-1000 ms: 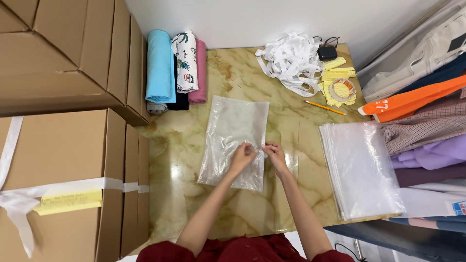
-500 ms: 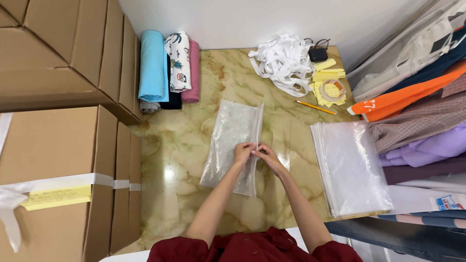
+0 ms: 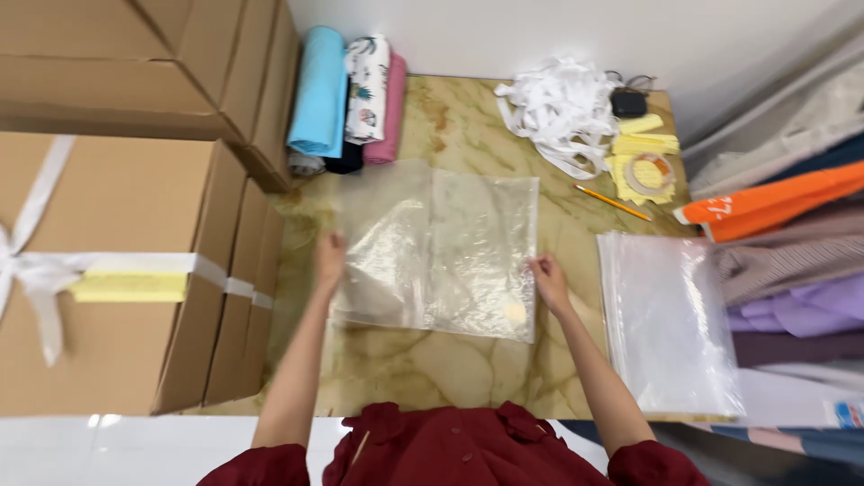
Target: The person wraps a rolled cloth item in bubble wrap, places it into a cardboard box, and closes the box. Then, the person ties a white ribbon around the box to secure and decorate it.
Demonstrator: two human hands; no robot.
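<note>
A clear plastic bag point(image 3: 441, 252) lies spread wide and flat on the marbled tabletop point(image 3: 450, 369). My left hand point(image 3: 329, 259) grips its left edge and my right hand point(image 3: 547, 277) grips its right edge, holding it stretched between them. My red sleeves show at the bottom of the head view.
A stack of clear bags point(image 3: 668, 319) lies to the right. Cardboard boxes point(image 3: 117, 270) stand on the left. Rolled fabrics point(image 3: 346, 90), white tape point(image 3: 558, 108), yellow notes point(image 3: 643, 153), a tape roll point(image 3: 650, 171) and a pencil point(image 3: 612, 202) are at the back. Folded clothes point(image 3: 783, 216) are piled far right.
My hands have moved apart from the middle of the bag to its left and right edges. The bag has gone from narrow and folded to spread wide.
</note>
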